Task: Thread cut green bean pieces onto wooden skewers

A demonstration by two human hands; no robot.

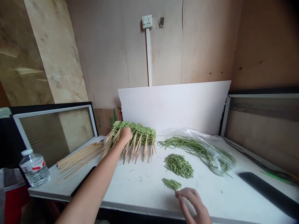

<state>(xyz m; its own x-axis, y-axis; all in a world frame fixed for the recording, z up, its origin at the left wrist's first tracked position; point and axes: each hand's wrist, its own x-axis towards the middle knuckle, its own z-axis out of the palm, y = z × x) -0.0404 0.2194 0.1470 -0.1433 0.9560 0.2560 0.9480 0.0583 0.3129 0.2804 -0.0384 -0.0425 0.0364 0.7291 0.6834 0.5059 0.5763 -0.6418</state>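
My left hand (126,134) reaches far across the white table (140,183) and rests closed on the stack of skewered green bean pieces (140,132); I cannot make out what its fingers grip. My right hand (192,203) lies near the front edge, fingers loosely apart, its fingertips beside a small row of cut green bean pieces (171,184). A bigger heap of cut pieces (178,165) lies just beyond. Long uncut green beans (198,149) spill from a clear plastic bag (210,146) on the right.
Bare bamboo skewers (79,157) lie in a bundle at the left. A water bottle (34,168) stands on the left corner. A dark knife (268,193) lies at the right. A white board (174,105) leans on the back wall.
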